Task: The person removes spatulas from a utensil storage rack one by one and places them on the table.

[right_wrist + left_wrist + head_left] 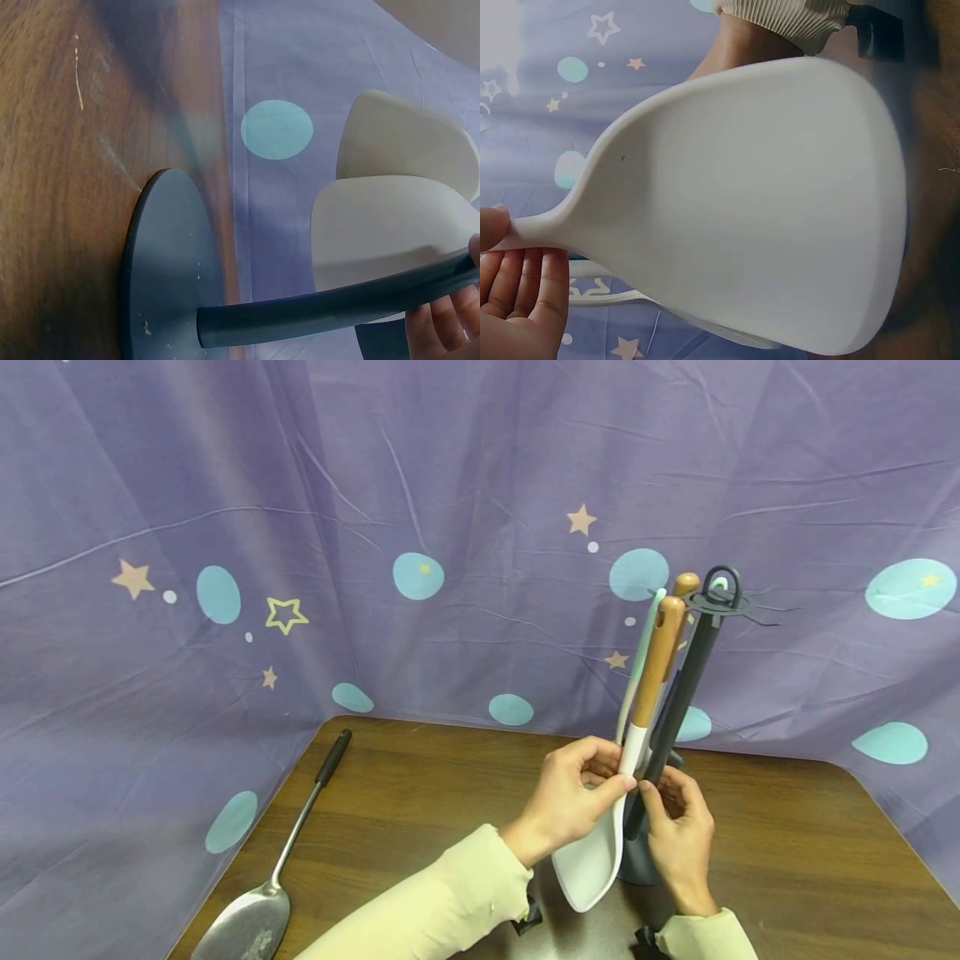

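My left hand (567, 793) pinches the white neck of a spatula (592, 864) with a wooden handle, which stands upright beside a dark utensil stand (686, 702). In the left wrist view, the broad white spatula head (765, 195) fills the middle, and the thumb and fingers hold its narrow neck. My right hand (684, 835) grips the stand's pole low down. The right wrist view shows the pole (330, 307) rising from a round dark base (169, 262). A hooked ring with a loop tops the stand.
Other utensils hang on the stand, among them a mint-green handle (639, 668) and a second wooden handle (686, 582). A metal turner (251, 918) with a black handle lies on the left of the wooden table (420, 777). Behind hangs a purple patterned cloth (480, 635).
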A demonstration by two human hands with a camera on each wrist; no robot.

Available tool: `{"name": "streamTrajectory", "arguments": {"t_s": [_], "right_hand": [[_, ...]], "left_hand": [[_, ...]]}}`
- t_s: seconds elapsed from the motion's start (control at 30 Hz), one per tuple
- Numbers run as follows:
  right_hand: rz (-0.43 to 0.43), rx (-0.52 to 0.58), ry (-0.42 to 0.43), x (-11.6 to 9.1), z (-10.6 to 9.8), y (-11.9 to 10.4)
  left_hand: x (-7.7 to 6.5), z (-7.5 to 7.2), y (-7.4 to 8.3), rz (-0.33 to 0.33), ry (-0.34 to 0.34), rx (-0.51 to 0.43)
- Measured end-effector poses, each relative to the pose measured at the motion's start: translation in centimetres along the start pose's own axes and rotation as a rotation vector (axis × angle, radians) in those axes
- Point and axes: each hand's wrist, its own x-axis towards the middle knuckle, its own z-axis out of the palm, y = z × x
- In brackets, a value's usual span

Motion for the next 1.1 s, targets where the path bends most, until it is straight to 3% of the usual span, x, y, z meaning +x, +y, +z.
{"name": "streamTrajectory", "arguments": {"t_s": [0.23,0.43,1.1], "right_hand": [[-0.009,0.006,-0.005,0.0,0.0,0.0],[-0.001,-0.001,-0.002,0.0,0.0,0.0],[-0.011,0.006,-0.002,0.0,0.0,0.0]], "left_hand": [[0.1,0.1,-1.5,0.033,0.017,0.004],[0.0,0.1,-1.4,0.073,0.018,0.002],[0.0,0.0,-0.8,0.112,0.044,-0.022]]}}
